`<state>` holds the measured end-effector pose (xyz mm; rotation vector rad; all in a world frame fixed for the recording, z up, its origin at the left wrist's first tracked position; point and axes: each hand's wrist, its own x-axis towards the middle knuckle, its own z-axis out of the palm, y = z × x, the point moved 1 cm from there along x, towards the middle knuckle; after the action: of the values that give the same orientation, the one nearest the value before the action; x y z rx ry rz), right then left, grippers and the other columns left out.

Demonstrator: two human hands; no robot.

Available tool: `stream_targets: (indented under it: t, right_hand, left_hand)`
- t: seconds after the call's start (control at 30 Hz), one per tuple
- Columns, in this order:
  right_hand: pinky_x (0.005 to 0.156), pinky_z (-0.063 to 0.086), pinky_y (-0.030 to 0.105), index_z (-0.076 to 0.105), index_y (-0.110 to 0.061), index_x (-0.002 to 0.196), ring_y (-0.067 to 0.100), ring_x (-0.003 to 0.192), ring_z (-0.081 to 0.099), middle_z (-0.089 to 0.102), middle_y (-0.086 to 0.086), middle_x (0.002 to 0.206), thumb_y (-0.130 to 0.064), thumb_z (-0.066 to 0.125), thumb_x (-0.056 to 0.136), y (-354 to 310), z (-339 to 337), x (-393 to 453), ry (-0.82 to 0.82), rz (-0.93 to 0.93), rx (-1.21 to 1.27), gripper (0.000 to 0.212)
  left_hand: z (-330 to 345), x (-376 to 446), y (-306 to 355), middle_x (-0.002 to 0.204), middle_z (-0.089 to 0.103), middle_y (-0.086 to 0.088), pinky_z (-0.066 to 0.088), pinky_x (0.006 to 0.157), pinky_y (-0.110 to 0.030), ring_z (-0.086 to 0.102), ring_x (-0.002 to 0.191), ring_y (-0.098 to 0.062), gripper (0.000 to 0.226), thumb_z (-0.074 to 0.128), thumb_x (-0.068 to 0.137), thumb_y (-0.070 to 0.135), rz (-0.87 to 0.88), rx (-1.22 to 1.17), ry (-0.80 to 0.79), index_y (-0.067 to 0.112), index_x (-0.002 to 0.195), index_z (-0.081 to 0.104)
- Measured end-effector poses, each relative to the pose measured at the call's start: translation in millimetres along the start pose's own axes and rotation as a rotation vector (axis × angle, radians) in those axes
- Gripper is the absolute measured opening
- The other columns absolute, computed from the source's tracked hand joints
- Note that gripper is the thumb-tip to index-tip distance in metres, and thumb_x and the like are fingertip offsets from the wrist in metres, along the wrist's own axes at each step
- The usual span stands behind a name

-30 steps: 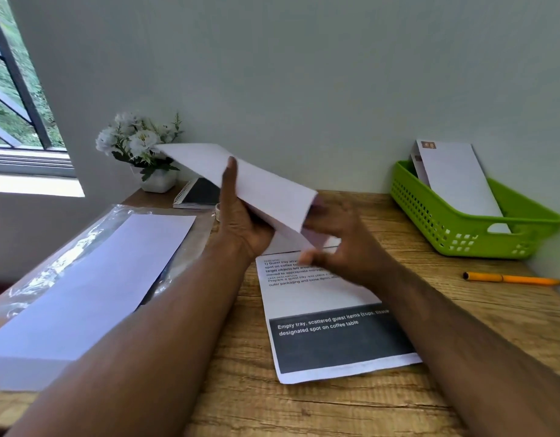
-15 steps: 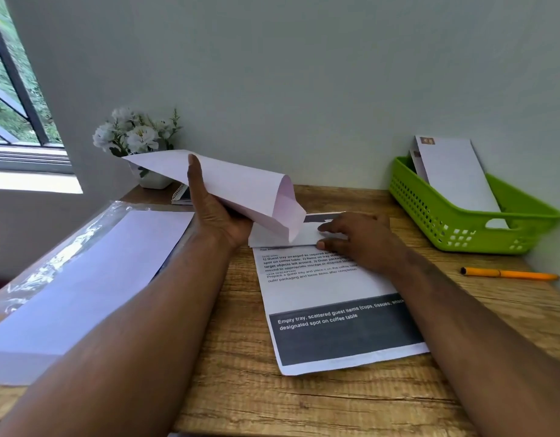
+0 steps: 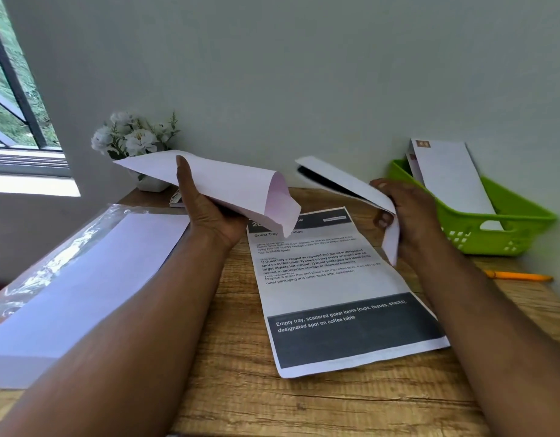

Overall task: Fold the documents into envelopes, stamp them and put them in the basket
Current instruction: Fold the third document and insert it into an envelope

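At the far left we see a window [image 3: 17, 99] with a dark metal frame, and below it a flat stack of white envelopes [image 3: 83, 285] lying in crinkled, glossy clear plastic wrap [image 3: 61, 247] on the wood-grain bench [image 3: 241, 389]. Behind it a small white pot of white flowers [image 3: 133, 140] stands against the plain wall, with the edge of a spiral notebook [image 3: 177, 199] just beside it. Our left hand [image 3: 209, 212] is curled around a long white envelope [image 3: 215, 181], thumb on top, holding it above the bench with its open mouth bowed into a rounded tube facing right. Beneath it a printed document [image 3: 329, 288] lies flat on the bench, smooth paper with black text and a dark grey band near its lower edge. Our right hand [image 3: 408, 216] pinches a folded document [image 3: 345, 187], a narrow creased strip of white paper raised clear of the bench and well apart from the envelope's mouth. Further right a lime-green plastic basket [image 3: 508, 234] with perforated walls holds two stamped envelopes [image 3: 449, 178] leaning against the wall. An orange pen [image 3: 518, 275] lies on the bench just in front of the basket.
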<state>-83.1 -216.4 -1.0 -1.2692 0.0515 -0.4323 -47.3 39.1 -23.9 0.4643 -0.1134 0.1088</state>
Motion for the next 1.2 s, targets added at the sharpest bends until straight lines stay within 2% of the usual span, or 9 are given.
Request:
stream_targets:
  t: [0.1, 0.23, 0.4, 0.73, 0.87, 0.93, 1.07, 1.13, 1.2]
  right_hand:
    - [0.038, 0.022, 0.017, 0.061, -0.001, 0.082, 0.008, 0.037, 0.029, 0.038, -0.001, 0.046, -0.003, 0.051, 0.087, 5.6, -5.2, -4.0, -0.255, 0.243, 0.046, 0.011]
    - [0.043, 0.023, 0.02, 0.061, -0.001, 0.078, 0.01, 0.036, 0.032, 0.05, -0.002, 0.042, -0.002, 0.051, 0.091, 6.2, 3.6, -11.4, -0.36, 0.288, -0.122, 0.017]
    - [0.042, 0.025, 0.018, 0.064, -0.008, 0.066, 0.009, 0.037, 0.033, 0.047, -0.002, 0.042, -0.004, 0.054, 0.091, 12.9, 5.7, -9.2, -0.277, 0.286, -0.054, 0.027]
    - [0.043, 0.045, 0.016, 0.072, -0.006, 0.085, 0.004, 0.051, 0.061, 0.071, -0.001, 0.067, -0.006, 0.064, 0.087, 12.3, 6.5, -8.2, -0.206, 0.093, -0.345, 0.009]
    - [0.057, 0.051, 0.021, 0.073, -0.01, 0.087, 0.01, 0.064, 0.064, 0.073, 0.001, 0.076, -0.01, 0.067, 0.086, 21.8, 12.0, -11.0, -0.208, 0.069, -0.372, 0.006]
    - [0.066, 0.051, 0.028, 0.071, -0.018, 0.099, 0.012, 0.075, 0.065, 0.074, 0.003, 0.09, -0.018, 0.068, 0.087, 26.9, 20.0, -14.8, -0.342, 0.069, -0.407, 0.012]
    - [0.081, 0.053, 0.02, 0.052, -0.037, 0.13, -0.001, 0.1, 0.064, 0.068, -0.009, 0.116, -0.037, 0.061, 0.091, 18.9, 27.3, -20.9, -0.704, -0.007, -0.67, 0.04]
    - [0.097, 0.05, 0.035, 0.047, -0.038, 0.136, 0.003, 0.112, 0.06, 0.061, -0.012, 0.128, -0.039, 0.062, 0.09, 12.6, 22.1, -18.0, -0.692, -0.078, -0.734, 0.049]
    - [0.098, 0.049, 0.047, 0.047, -0.034, 0.138, 0.009, 0.115, 0.059, 0.06, -0.011, 0.13, -0.027, 0.064, 0.09, 3.9, 11.5, -13.0, -0.703, -0.064, -0.743, 0.051]
  left_hand:
    - [-1.2, -0.3, 0.4, 0.091, 0.067, -0.006, 0.048, 0.094, -0.051, 0.065, 0.09, -0.028, 0.055, 0.055, 0.079, 0.069, 0.003, -0.012, 0.006, 0.02, 0.104, 0.059]
    - [-2.1, 0.4, 0.8, 0.092, 0.067, -0.007, 0.046, 0.096, -0.054, 0.065, 0.092, -0.029, 0.057, 0.055, 0.079, 0.069, -0.001, -0.006, -0.004, 0.02, 0.107, 0.059]
    - [-1.4, -1.6, -0.9, 0.088, 0.067, -0.007, 0.047, 0.095, -0.053, 0.066, 0.088, -0.029, 0.054, 0.054, 0.08, 0.069, -0.002, 0.004, 0.012, 0.019, 0.102, 0.059]
    - [-5.6, 0.9, 0.2, 0.087, 0.061, -0.01, 0.047, 0.095, -0.053, 0.064, 0.082, -0.03, 0.066, 0.057, 0.075, 0.072, -0.028, -0.001, 0.015, 0.016, 0.109, 0.053]
    - [-1.5, -1.4, -6.2, 0.086, 0.059, -0.011, 0.045, 0.097, -0.056, 0.063, 0.078, -0.031, 0.063, 0.056, 0.076, 0.072, -0.051, -0.012, 0.011, 0.015, 0.102, 0.055]
    - [1.5, -3.6, -11.3, 0.084, 0.06, -0.01, 0.043, 0.1, -0.053, 0.062, 0.08, -0.03, 0.063, 0.053, 0.075, 0.074, -0.084, 0.004, -0.006, 0.014, 0.094, 0.057]
    - [2.7, -3.9, -13.9, 0.086, 0.06, -0.01, 0.04, 0.102, -0.051, 0.06, 0.084, -0.03, 0.066, 0.053, 0.074, 0.076, -0.118, 0.006, -0.029, 0.013, 0.094, 0.058]
    - [0.2, -2.7, -11.4, 0.085, 0.06, -0.011, 0.041, 0.101, -0.052, 0.06, 0.082, -0.031, 0.064, 0.054, 0.075, 0.075, -0.099, -0.006, -0.017, 0.014, 0.096, 0.057]
    - [-2.2, -1.2, -8.7, 0.085, 0.06, -0.011, 0.042, 0.1, -0.055, 0.061, 0.081, -0.03, 0.063, 0.055, 0.075, 0.074, -0.076, -0.009, 0.0, 0.014, 0.096, 0.057]
